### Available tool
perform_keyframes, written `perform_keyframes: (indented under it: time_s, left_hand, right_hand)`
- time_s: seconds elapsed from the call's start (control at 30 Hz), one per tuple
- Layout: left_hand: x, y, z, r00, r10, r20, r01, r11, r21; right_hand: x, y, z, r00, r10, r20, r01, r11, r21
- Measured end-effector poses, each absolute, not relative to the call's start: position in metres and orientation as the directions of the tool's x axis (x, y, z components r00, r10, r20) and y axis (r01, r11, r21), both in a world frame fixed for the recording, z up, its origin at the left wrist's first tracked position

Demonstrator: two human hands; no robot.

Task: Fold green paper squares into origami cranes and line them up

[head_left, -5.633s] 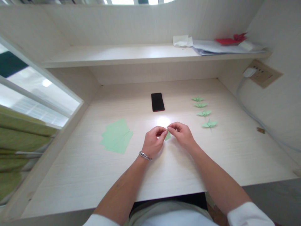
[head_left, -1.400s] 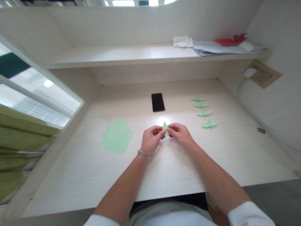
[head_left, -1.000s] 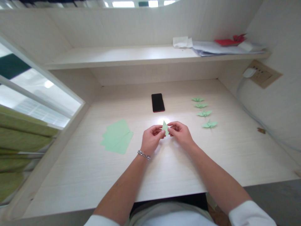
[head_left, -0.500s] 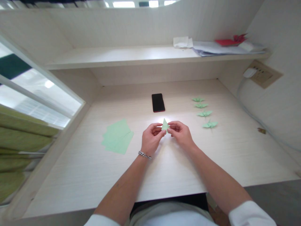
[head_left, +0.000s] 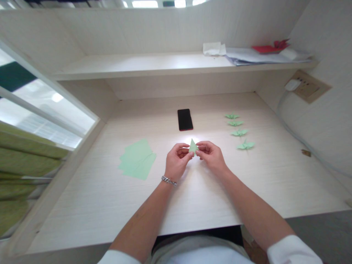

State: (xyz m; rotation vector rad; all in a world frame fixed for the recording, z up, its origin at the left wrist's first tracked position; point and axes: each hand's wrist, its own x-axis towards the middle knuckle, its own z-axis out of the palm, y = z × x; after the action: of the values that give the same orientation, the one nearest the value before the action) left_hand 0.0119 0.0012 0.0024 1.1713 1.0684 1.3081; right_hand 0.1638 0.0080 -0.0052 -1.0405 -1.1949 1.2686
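Matt green paper fold (head_left: 193,146); pale wood-grain desk (head_left: 192,190)

The 2 bare forearms reach forward and converge. Left hand (head_left: 176,161) and right hand (head_left: 212,157) meet fingertip to fingertip, each thumb-and-forefinger grip pinched closed, remaining fingers loosely curled.

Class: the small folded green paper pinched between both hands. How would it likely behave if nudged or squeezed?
The folded green paper holds a pointed shape between the left hand and right hand, so its layers probably make it stiff. Being small and thin, it is likely very light and would skid when nudged. A hard grip could flatten its creases.
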Motion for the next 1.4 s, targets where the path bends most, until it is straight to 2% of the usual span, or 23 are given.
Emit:
perform_keyframes:
  time_s: [0.5, 0.67, 0.87, 0.97, 1.03, 1.23, 1.4]
  left_hand:
    - [0.012, 0.001, 0.004, -0.009, 0.997, 0.070, -0.116, -0.071, 0.991]
    - [0.012, 0.000, 0.004, -0.017, 0.994, 0.104, -0.022, -0.105, 0.994]
    - [0.009, -0.001, 0.006, -0.021, 0.993, 0.118, 0.082, -0.116, 0.990]
    - [0.007, -0.001, 0.006, 0.001, 0.993, 0.121, 0.096, -0.121, 0.988]
    - [0.007, -0.001, 0.006, 0.010, 0.995, 0.098, 0.070, -0.098, 0.993]
    - [0.010, 0.002, 0.005, 0.009, 0.999, -0.031, -0.165, 0.032, 0.986]
    - [0.012, 0.003, 0.003, -0.011, 0.998, -0.055, -0.164, 0.053, 0.985]
  right_hand:
    - [0.164, 0.008, -0.004, -0.045, 0.998, 0.047, -0.156, 0.039, -0.987]
    - [0.162, 0.008, -0.003, -0.009, 0.999, 0.043, -0.112, 0.041, -0.993]
    - [0.165, 0.005, 0.005, -0.074, 0.994, -0.086, -0.238, -0.102, -0.966]
    - [0.167, 0.006, 0.003, -0.070, 0.991, -0.115, -0.193, -0.127, -0.973]
    - [0.167, 0.007, 0.001, -0.056, 0.993, -0.105, -0.150, -0.112, -0.982]
    - [0.163, 0.008, -0.004, -0.040, 0.999, 0.008, -0.153, 0.002, -0.988]
    - [0.160, 0.007, -0.004, -0.072, 0.994, -0.084, -0.207, -0.097, -0.974]
